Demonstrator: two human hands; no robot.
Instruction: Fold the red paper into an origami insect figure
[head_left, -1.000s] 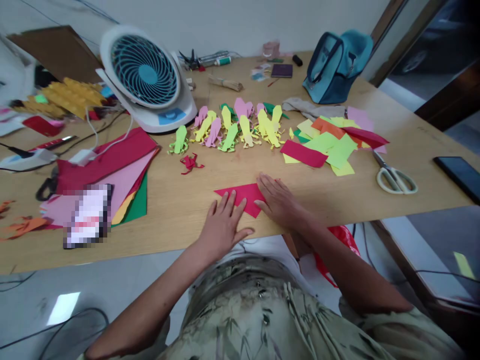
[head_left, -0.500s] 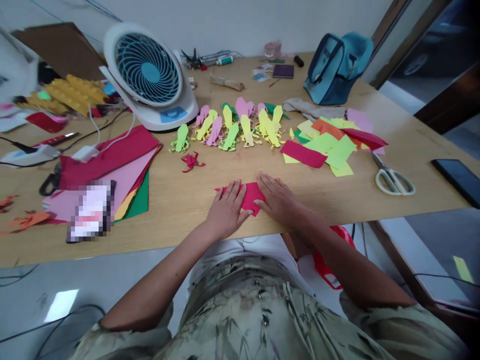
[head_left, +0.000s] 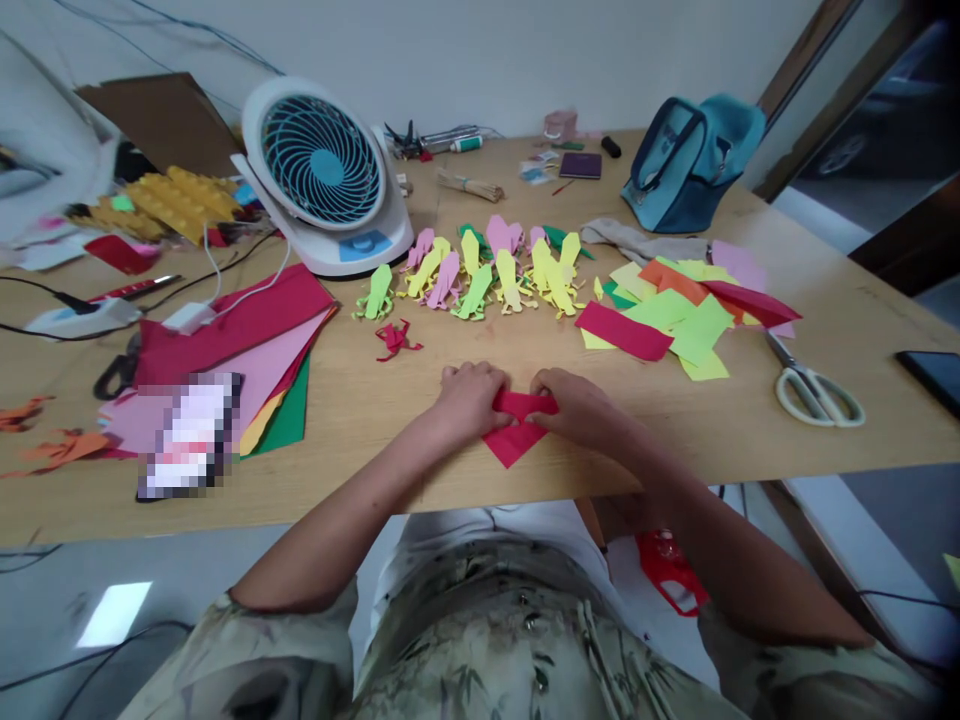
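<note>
Pale brown wood forms the table (head_left: 375, 450) beneath both hands, with a white fan (head_left: 326, 165) beyond and left of the left hand (head_left: 471, 398). Paper figures (head_left: 474, 290), folded and limbed, crowd the area beyond the hands; cut papers (head_left: 701, 328), apparently unworked, lie beyond and right of the right hand (head_left: 576, 402). Between the hands, a red paper (head_left: 508, 448) is only partly folded, pointed toward the person, no limbs formed. Each hand pinches it, thumb opposite curled fingers. A small red figure (head_left: 393, 341), already limbed, rests beyond the left hand.
</note>
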